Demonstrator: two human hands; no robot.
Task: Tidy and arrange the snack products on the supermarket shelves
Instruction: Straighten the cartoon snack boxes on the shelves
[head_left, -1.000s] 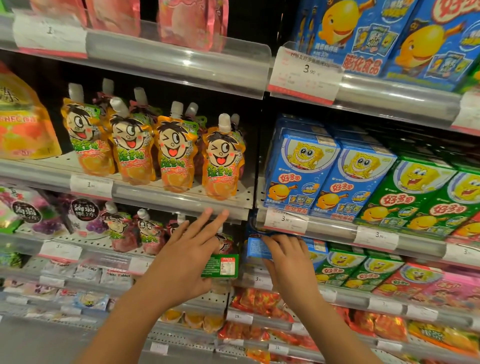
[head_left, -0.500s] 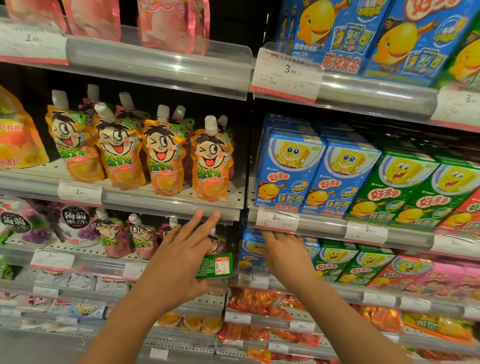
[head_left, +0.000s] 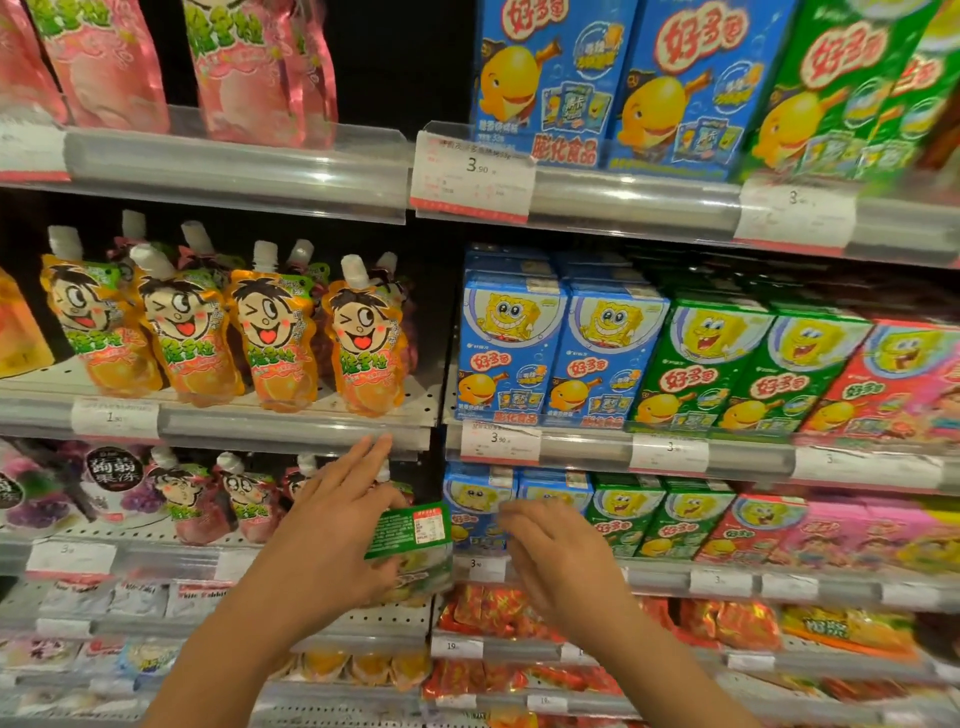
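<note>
Hands differ from a moment ago: your right hand (head_left: 558, 553) has come off the blue boxes (head_left: 480, 512) and hovers, fingers loose, holding nothing. Your left hand (head_left: 332, 525) still holds the green pouch (head_left: 410, 535) at the shelf edge, index fingers straight.

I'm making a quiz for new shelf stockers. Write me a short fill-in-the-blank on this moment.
1. The left hand holds a pouch with a ____ back label.
2. The right hand holds ____.
3. The orange pouches have ____ caps.

Missing: green; nothing; white
</note>
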